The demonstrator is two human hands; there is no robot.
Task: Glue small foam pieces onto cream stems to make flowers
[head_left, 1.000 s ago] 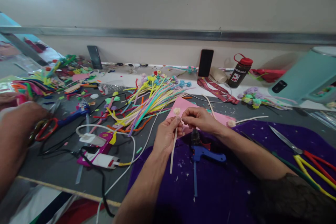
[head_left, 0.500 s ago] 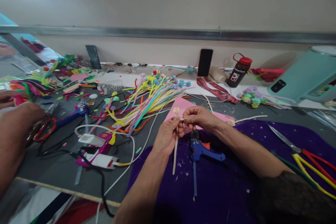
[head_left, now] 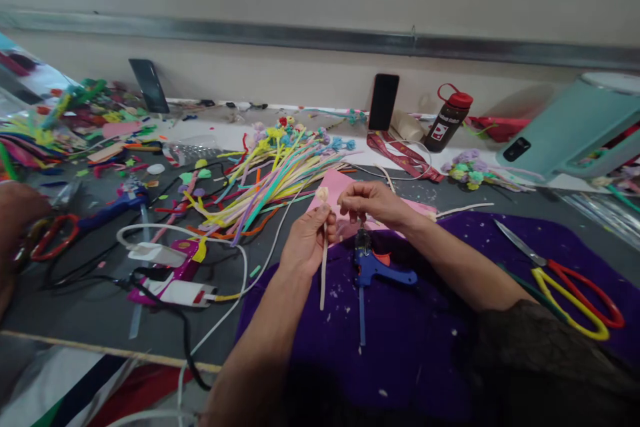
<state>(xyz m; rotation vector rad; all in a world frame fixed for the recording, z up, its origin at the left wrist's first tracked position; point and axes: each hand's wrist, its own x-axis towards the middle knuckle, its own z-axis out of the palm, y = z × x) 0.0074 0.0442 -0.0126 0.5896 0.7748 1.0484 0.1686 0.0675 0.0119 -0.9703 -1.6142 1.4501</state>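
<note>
My left hand pinches a cream fuzzy stem that hangs down below the fingers, with a small cream flower at its top. Just to the right, my right hand has its fingertips pressed together; whatever is between them is too small to make out. A small gap separates the two hands. Beneath them lies a pink sheet. A blue glue gun rests on the purple cloth below my right hand.
Colourful fuzzy stems lie behind my left arm. Red and yellow scissors are at the right. Cables run past a magenta power strip. A bottle and phone stand behind. Another person's hand is far left.
My hands have moved apart slightly, my right hand off the stem held by my left. The view has tilted down and shifted, and the other person's hand has moved left.
</note>
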